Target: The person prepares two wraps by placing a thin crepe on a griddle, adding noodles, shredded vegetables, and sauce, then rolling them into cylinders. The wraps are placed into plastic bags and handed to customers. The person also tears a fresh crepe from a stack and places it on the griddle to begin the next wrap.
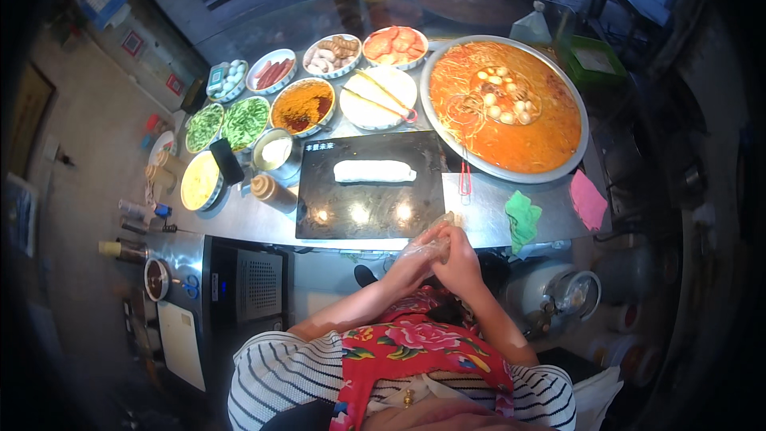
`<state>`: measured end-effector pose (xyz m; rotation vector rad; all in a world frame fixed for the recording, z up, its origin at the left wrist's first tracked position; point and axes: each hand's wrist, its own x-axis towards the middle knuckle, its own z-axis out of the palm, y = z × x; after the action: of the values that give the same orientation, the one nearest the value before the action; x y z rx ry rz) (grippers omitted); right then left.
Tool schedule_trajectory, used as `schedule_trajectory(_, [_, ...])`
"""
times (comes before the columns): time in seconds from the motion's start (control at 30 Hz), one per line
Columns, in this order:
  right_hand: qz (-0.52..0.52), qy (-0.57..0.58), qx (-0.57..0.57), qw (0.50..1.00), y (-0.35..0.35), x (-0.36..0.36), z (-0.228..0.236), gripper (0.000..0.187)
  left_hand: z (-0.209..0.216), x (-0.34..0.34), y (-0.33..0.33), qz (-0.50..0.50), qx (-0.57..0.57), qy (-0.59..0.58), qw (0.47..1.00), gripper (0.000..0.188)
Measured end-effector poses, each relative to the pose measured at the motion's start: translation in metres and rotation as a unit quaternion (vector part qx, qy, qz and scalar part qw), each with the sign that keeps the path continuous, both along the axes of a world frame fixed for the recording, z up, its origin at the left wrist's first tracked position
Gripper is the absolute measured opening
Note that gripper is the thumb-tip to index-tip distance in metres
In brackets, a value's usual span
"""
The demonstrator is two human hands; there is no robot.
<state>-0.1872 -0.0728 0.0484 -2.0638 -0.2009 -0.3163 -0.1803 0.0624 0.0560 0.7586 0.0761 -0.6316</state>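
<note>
My apron (423,342): red, flowers pink, leaves green. My sleeves (267,371): white, dark stripes across. Thin plastic (427,250) at my fingers (458,246): see-through, whitish glints. White roll (373,172), plain, against black board (367,206). Tabletop (488,201): silvery grey. Round pan (581,152): pale grey rim, broth (531,144) orange-red, eggs (507,117) creamy white. Cloths to my right: green cloth (523,218), pink cloth (588,201). Shreds (245,121) bright green; sausages (274,73) dark red. Squeeze bottle (271,193): tan. Scissors (191,286): blue handles. Basket (597,61): green.
</note>
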Motion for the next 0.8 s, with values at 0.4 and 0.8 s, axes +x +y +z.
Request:
schedule_trajectory(0.4, [-0.152, 0.055, -0.093, 0.982, -0.048, 0.002, -0.006, 0.019, 0.001, -0.038, 0.051, -0.162, -0.068, 0.094, 0.980, 0.064])
schedule_trajectory(0.8, [-0.274, 0.619, 0.432, 0.595, -0.112, -0.068, -0.356, 0.051, -0.381, 0.014, 0.187, 0.097, 0.211, 0.433, 0.871, 0.014])
